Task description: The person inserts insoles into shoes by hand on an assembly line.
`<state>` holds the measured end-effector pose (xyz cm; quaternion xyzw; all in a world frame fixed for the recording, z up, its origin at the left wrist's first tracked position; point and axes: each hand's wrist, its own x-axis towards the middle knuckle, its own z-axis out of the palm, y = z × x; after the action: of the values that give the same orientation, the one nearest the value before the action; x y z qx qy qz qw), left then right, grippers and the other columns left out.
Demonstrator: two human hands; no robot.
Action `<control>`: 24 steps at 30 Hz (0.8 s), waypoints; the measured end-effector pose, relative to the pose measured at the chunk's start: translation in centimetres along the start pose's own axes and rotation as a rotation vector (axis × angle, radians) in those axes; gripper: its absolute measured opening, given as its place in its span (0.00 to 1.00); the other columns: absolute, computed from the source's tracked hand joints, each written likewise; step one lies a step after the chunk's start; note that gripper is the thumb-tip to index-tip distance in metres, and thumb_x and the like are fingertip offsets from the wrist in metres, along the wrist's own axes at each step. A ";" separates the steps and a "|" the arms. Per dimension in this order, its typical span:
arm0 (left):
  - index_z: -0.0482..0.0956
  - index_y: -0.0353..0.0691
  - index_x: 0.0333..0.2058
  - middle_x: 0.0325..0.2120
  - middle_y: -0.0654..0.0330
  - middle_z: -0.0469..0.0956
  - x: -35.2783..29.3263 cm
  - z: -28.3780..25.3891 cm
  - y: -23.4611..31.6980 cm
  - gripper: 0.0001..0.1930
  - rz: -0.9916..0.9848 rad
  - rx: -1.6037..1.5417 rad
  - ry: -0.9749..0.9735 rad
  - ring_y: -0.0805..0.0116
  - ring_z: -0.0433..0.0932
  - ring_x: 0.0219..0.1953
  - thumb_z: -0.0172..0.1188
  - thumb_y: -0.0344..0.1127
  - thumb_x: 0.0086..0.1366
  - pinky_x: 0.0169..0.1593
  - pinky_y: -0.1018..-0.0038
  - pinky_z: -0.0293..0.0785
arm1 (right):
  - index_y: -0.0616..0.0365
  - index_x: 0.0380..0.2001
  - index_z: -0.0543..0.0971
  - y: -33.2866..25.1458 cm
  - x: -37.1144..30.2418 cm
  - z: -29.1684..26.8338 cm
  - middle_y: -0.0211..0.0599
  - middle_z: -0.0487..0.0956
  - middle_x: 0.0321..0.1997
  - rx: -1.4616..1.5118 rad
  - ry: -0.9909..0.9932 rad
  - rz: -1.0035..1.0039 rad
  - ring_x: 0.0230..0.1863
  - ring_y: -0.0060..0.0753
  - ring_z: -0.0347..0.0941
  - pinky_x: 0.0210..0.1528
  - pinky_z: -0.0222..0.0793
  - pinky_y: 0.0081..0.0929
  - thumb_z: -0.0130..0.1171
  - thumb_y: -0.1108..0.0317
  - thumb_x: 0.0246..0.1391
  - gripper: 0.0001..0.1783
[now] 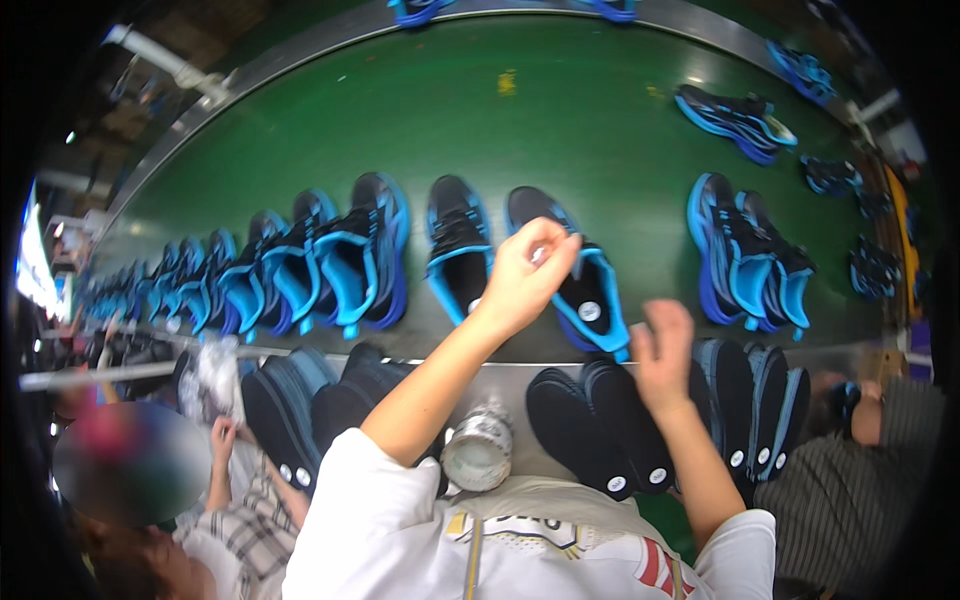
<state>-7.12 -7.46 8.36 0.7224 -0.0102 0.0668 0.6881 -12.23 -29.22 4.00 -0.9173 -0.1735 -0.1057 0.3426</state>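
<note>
At the worker's waist, a whitish cylindrical container rests among black insoles fanned along the metal ledge, an arrangement that probably keeps each one within easy reach. The right hand, blurred, hangs beside the heel of a black-and-blue sneaker, its grip loosely spread with nothing visible in it. The left hand is over the same sneaker's lacing, its grip narrow, fingertips drawn together; whether the small pale spot there is something held, or whether the hand touches the shoe, cannot be told. The sneaker lies on the green conveyor-style table, heel toward the worker, seemingly so its mouth faces the hands; a round white label shows inside. Its apparent mate stands just left, with more sneakers lying farther off
</note>
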 end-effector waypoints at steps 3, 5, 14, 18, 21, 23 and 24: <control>0.72 0.39 0.26 0.16 0.69 0.66 -2.1 -1.4 1.6 0.07 -0.092 -0.273 -0.062 0.82 0.63 0.18 0.55 0.37 0.55 0.21 0.85 0.57 | 0.63 0.52 0.62 4.6 1.3 -2.9 0.51 0.60 0.54 -0.352 0.286 0.145 0.56 0.51 0.54 0.57 0.51 0.40 0.57 0.60 0.46 0.31; 0.71 0.40 0.24 0.15 0.68 0.66 -4.7 -1.7 3.5 0.06 -0.327 -0.434 -0.086 0.82 0.62 0.17 0.54 0.35 0.55 0.20 0.84 0.56 | 0.51 0.56 0.61 10.1 0.9 -4.6 0.60 0.53 0.57 -0.477 0.335 0.264 0.57 0.55 0.54 0.56 0.51 0.41 0.59 0.56 0.44 0.35; 0.63 0.41 0.23 0.27 0.56 0.72 -13.4 2.9 1.2 0.06 -0.610 -1.024 -0.167 0.82 0.54 0.12 0.47 0.28 0.58 0.16 0.84 0.50 | 0.62 0.35 0.76 15.7 1.5 -4.8 0.56 0.60 0.53 -0.406 0.054 0.401 0.51 0.53 0.60 0.52 0.57 0.34 0.57 0.61 0.47 0.15; 0.62 0.41 0.23 0.23 0.58 0.71 -13.9 4.4 -0.2 0.06 -0.662 -0.957 -0.228 0.83 0.53 0.12 0.48 0.28 0.58 0.16 0.84 0.49 | 0.63 0.37 0.74 11.3 0.5 -3.1 0.48 0.60 0.56 -0.152 -0.100 0.163 0.50 0.45 0.64 0.52 0.58 0.30 0.55 0.67 0.49 0.13; 0.60 0.42 0.23 0.16 0.66 0.63 -13.9 4.9 -0.1 0.08 -0.691 -0.880 -0.223 0.83 0.52 0.12 0.49 0.31 0.59 0.16 0.84 0.48 | 0.62 0.44 0.71 6.2 -0.4 -3.3 0.47 0.58 0.58 0.173 -0.122 0.282 0.54 0.46 0.61 0.53 0.56 0.31 0.53 0.68 0.50 0.17; 0.60 0.43 0.22 0.15 0.68 0.60 -13.9 4.9 -0.2 0.09 -0.694 -0.847 -0.228 0.84 0.52 0.12 0.49 0.33 0.60 0.16 0.84 0.47 | 0.62 0.45 0.70 5.0 -1.8 -4.8 0.48 0.58 0.58 0.039 -0.092 0.212 0.55 0.47 0.59 0.54 0.55 0.32 0.53 0.68 0.51 0.18; 0.59 0.44 0.22 0.13 0.70 0.58 -13.6 4.6 -0.2 0.10 -0.681 -0.757 -0.217 0.84 0.51 0.12 0.49 0.34 0.60 0.15 0.83 0.45 | 0.62 0.46 0.69 4.7 -2.7 -5.6 0.49 0.58 0.57 -0.099 -0.061 0.144 0.56 0.48 0.58 0.55 0.54 0.33 0.52 0.68 0.51 0.18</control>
<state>-20.19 -13.09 6.50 0.3883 0.1304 -0.2445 0.8789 -13.30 -36.92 4.57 -0.9460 -0.1119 -0.0613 0.2981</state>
